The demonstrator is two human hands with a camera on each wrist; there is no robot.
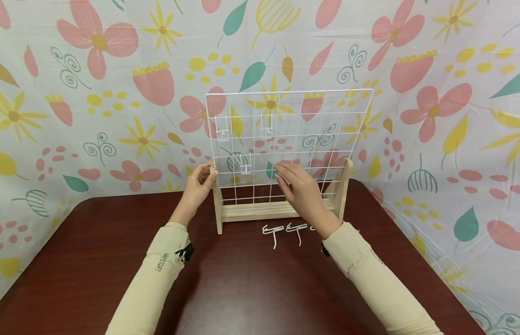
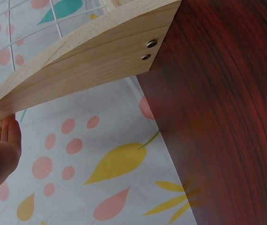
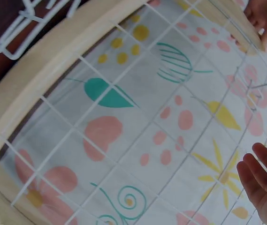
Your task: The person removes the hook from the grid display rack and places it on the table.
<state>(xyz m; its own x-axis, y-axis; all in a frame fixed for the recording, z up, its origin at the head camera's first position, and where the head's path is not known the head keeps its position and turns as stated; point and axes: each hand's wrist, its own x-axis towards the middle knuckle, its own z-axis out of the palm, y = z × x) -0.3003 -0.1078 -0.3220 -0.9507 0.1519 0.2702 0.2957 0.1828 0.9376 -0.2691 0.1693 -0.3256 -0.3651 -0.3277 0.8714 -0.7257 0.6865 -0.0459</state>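
A white wire grid panel (image 1: 285,135) stands upright in a wooden stand (image 1: 260,212). My left hand (image 1: 199,182) grips the top of the stand's left side piece (image 2: 86,63), fingers behind the wood in the left wrist view. My right hand (image 1: 303,191) is raised before the grid's lower middle, fingers loosely extended; in the right wrist view nothing shows in it. Whether its fingertips touch the wires, I cannot tell. Three white wire hooks hang on the grid: upper left (image 1: 222,132), upper middle (image 1: 266,129) and lower down (image 1: 245,166).
On the dark red wooden table (image 1: 251,288), white hooks (image 1: 273,230) lie in front of the stand, one partly hidden by my right wrist. A flower-patterned cloth (image 1: 117,107) hangs behind the table and along its right side.
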